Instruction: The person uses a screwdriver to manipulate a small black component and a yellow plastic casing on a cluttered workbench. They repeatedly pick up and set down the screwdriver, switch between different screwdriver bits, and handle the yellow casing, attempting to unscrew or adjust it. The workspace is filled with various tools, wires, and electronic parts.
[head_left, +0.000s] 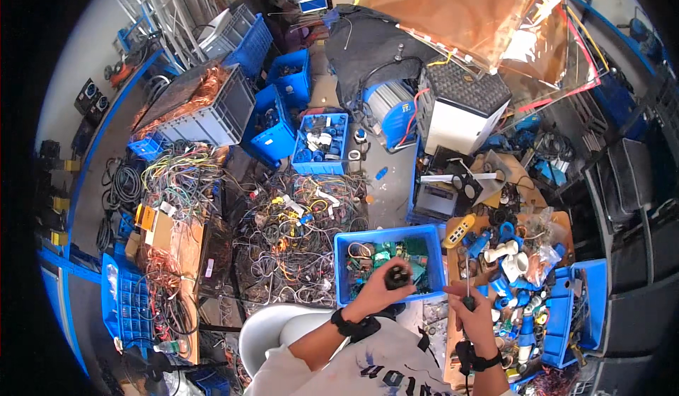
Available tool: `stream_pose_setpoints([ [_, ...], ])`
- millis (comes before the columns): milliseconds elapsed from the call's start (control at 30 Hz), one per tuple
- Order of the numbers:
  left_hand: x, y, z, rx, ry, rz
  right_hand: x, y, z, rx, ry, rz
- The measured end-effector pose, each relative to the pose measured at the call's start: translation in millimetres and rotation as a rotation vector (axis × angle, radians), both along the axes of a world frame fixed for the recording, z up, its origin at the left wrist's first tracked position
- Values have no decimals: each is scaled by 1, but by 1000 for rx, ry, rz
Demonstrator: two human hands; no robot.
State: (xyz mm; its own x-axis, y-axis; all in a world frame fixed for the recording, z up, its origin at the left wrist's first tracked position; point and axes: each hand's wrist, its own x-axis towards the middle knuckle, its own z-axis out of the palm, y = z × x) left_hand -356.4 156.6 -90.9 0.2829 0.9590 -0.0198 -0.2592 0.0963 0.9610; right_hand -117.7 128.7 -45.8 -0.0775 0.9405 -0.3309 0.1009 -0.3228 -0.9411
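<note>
Head view: my left hand [378, 290] fingers curl around a black plug [397, 277], likely rigid, light; best gripped round its body. Right hand [472, 312] fingers pinch a screwdriver [467, 290].

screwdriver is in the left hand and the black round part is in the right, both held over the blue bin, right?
Not quite: the hands are swapped. In the head view the left hand holds the black round part over the blue bin, and the right hand holds the screwdriver, beside the bin rather than over it.
</note>
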Motion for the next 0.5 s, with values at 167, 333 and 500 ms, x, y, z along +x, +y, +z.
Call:
stream_pose_setpoints([
  [167, 45, 21, 15, 67, -34, -245, 5, -24, 17, -37, 76, -143],
  [333, 111, 34, 41, 396, 7, -480, 21, -49, 17, 27, 69, -464],
  [500, 166, 32, 54, 588, -83, -616, 40, -79, 7, 248, 267, -558],
])
